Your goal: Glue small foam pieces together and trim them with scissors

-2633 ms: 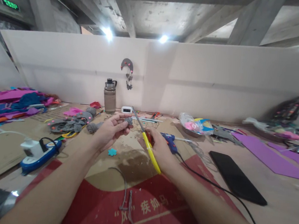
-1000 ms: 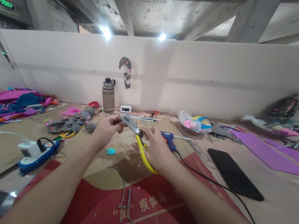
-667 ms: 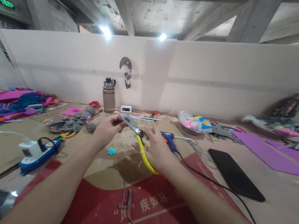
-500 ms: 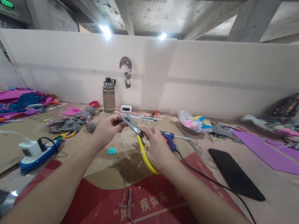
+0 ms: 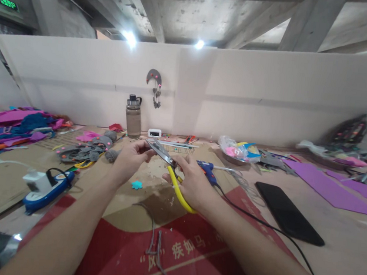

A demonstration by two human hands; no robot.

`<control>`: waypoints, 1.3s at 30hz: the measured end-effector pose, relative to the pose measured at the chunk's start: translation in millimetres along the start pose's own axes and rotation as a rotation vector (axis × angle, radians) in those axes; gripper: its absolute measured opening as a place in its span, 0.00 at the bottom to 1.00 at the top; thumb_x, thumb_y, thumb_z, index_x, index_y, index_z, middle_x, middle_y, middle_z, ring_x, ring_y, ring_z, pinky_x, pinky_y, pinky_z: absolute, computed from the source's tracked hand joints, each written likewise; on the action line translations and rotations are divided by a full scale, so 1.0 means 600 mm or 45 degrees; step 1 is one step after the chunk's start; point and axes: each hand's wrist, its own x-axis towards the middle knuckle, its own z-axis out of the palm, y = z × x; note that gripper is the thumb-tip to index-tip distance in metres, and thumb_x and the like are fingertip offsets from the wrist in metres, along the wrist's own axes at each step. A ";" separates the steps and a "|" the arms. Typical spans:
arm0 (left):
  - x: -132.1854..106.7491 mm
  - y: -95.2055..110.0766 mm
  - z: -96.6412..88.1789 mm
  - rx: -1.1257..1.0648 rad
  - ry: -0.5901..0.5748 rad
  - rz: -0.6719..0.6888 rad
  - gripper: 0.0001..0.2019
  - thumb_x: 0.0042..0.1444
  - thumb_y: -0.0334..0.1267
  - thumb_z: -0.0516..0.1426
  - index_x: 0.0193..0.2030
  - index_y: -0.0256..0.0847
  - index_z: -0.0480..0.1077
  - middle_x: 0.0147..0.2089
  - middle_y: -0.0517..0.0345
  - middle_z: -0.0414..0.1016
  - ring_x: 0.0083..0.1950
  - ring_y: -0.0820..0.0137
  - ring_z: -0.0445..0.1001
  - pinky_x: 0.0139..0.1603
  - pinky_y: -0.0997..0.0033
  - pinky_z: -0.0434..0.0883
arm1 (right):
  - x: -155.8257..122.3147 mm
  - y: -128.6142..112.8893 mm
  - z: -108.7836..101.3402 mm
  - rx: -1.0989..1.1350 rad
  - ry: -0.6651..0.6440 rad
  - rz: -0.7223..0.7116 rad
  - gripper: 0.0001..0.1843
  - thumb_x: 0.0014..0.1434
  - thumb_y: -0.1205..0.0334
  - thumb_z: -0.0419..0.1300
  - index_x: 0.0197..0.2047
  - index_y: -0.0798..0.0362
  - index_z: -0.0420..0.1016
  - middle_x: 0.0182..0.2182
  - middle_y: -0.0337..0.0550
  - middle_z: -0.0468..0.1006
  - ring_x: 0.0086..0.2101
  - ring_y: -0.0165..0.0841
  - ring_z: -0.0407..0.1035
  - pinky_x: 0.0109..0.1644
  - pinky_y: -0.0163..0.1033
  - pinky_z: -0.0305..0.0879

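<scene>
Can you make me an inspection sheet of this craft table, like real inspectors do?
Surface: red and tan cardboard on the table.
Job's things: yellow-handled scissors, held above the cardboard.
Clutter: teal flower cutout, grey cord, grey scraps, coloured scraps, black phone.
Hands: right hand grips the scissors; left hand pinches close to the blades, its catch too small to make out.
Cables: black cable runs from the blue glue gun; white plug in the blue power strip.
Surroundings: pale panel behind, grey moon mobile hanging there; bottle upright; green exit sign, upper left.
</scene>
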 end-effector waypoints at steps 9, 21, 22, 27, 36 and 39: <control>0.002 0.001 0.002 -0.161 -0.006 -0.022 0.07 0.46 0.38 0.60 0.30 0.38 0.69 0.22 0.63 0.66 0.24 0.75 0.62 0.28 0.74 0.60 | 0.000 0.001 -0.002 -0.079 -0.010 -0.006 0.20 0.55 0.49 0.57 0.50 0.46 0.66 0.39 0.44 0.64 0.35 0.33 0.65 0.40 0.40 0.63; 0.004 -0.012 0.000 -0.238 -0.086 -0.047 0.10 0.48 0.41 0.60 0.31 0.37 0.67 0.23 0.60 0.68 0.25 0.74 0.66 0.30 0.73 0.63 | -0.002 0.004 -0.001 -0.093 -0.016 -0.011 0.21 0.55 0.49 0.57 0.51 0.46 0.65 0.39 0.44 0.64 0.34 0.32 0.65 0.40 0.39 0.63; 0.004 -0.012 0.000 -0.248 -0.091 -0.063 0.10 0.48 0.41 0.60 0.31 0.37 0.67 0.23 0.60 0.69 0.25 0.74 0.66 0.30 0.73 0.64 | -0.002 0.005 0.000 -0.092 -0.016 -0.008 0.21 0.55 0.49 0.57 0.51 0.46 0.65 0.39 0.44 0.64 0.34 0.32 0.65 0.40 0.39 0.63; 0.004 -0.008 0.002 -0.348 -0.087 -0.133 0.11 0.44 0.41 0.63 0.29 0.37 0.68 0.22 0.60 0.69 0.25 0.74 0.67 0.29 0.73 0.64 | -0.002 0.006 0.004 -0.068 -0.026 0.011 0.21 0.55 0.49 0.57 0.51 0.46 0.65 0.40 0.44 0.64 0.33 0.31 0.64 0.40 0.40 0.63; 0.004 -0.008 0.008 -0.522 0.125 -0.038 0.10 0.43 0.35 0.64 0.32 0.37 0.69 0.32 0.57 0.73 0.33 0.74 0.71 0.38 0.70 0.69 | 0.001 0.004 0.007 -0.051 0.076 0.032 0.26 0.51 0.51 0.61 0.53 0.46 0.64 0.41 0.46 0.61 0.36 0.34 0.64 0.42 0.43 0.64; 0.006 -0.009 0.006 -0.509 0.244 0.093 0.11 0.42 0.34 0.63 0.33 0.38 0.69 0.43 0.54 0.72 0.42 0.71 0.72 0.47 0.67 0.68 | 0.004 0.009 0.008 0.028 0.105 0.060 0.26 0.51 0.51 0.61 0.52 0.48 0.64 0.42 0.46 0.62 0.38 0.34 0.65 0.45 0.43 0.63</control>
